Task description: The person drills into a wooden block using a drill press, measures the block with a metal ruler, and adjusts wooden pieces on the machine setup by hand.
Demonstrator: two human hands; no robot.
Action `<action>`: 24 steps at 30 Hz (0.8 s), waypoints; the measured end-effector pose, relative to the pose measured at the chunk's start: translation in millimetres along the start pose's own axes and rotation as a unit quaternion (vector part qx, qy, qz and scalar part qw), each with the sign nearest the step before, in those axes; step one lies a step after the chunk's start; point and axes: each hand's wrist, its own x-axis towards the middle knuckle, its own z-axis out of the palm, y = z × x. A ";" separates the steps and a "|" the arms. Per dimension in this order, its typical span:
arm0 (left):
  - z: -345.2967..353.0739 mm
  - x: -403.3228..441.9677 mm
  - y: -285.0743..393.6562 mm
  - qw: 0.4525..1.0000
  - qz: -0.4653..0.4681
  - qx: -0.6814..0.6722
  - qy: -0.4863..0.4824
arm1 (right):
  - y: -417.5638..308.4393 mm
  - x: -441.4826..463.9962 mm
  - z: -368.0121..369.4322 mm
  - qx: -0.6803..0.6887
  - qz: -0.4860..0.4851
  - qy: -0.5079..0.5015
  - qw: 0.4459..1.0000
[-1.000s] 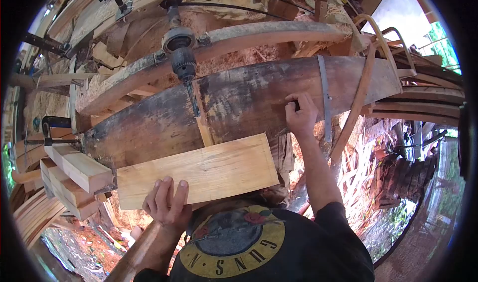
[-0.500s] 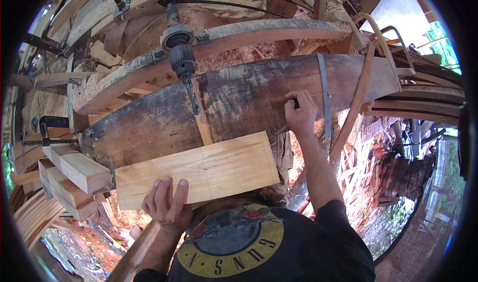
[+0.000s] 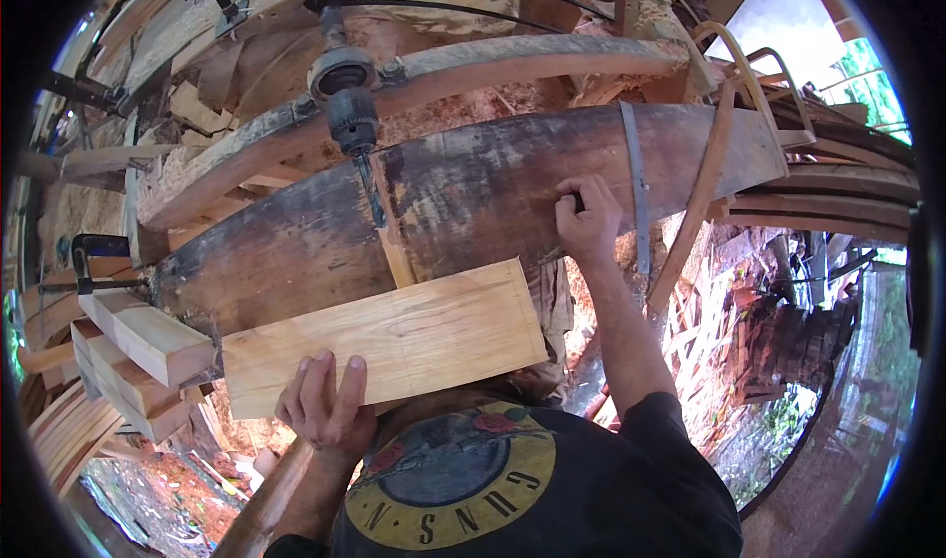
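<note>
A pale, flat wooden board (image 3: 434, 326) lies slanted along the near edge of the dark worktop (image 3: 473, 193), with faint pencil lines across it. My left hand (image 3: 325, 400) grips the board's near edge, fingers on its top face and thumb hidden. Over the worktop, beyond the board's right end, my right hand (image 3: 589, 225) is closed with its fingers curled; whatever may be inside is hidden. A drill chuck (image 3: 352, 119) with a drill bit (image 3: 372, 193) points down over the worktop, beyond the board.
Thick wooden blocks (image 3: 148, 336) are stacked left of the board beside a black clamp (image 3: 89, 257). A metal strip (image 3: 636, 188) and a wooden stick (image 3: 698, 198) cross the worktop at right. Behind the drill runs a curved beam (image 3: 552, 57). Curved planks (image 3: 828, 203) are stacked at far right.
The whole view has shifted slightly. Both hands keep the same pose, and the board stays in place under the left hand.
</note>
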 end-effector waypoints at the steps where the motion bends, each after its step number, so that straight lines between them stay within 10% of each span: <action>1: 0.0 -0.5 -0.4 1.000 0.001 0.001 -0.002 | 0.1 -0.2 -0.1 0.000 0.004 -0.001 1.000; 24: -1.4 -2.1 0.4 1.000 0.014 0.003 -0.011 | 2.5 -1.5 0.8 -0.001 0.003 0.005 1.000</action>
